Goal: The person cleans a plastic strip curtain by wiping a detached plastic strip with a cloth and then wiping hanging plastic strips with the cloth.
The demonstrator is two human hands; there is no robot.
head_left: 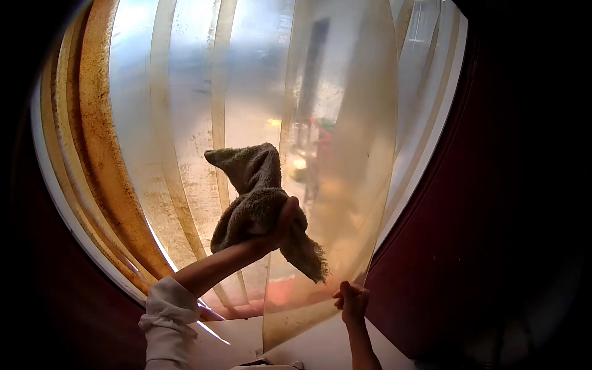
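My left hand [285,227] is closed around a bunched brown-grey towel cloth [250,206]. One corner of the cloth sticks up to the left, and a frayed end hangs down to the right. Behind it hangs a wide, see-through yellowed plastic curtain strip [351,185], which the cloth overlaps in this view. Low on that strip, at its right edge, my right hand [353,299] is closed, thumb up, gripping the edge. The strip's lower end slants above the pale floor.
More plastic strips [191,123] hang across the doorway, marked with brown stains. Rust-orange strips [102,123] bunch at the left. A dark red panel [425,259] flanks the opening on the right. The pale floor [296,351] lies below.
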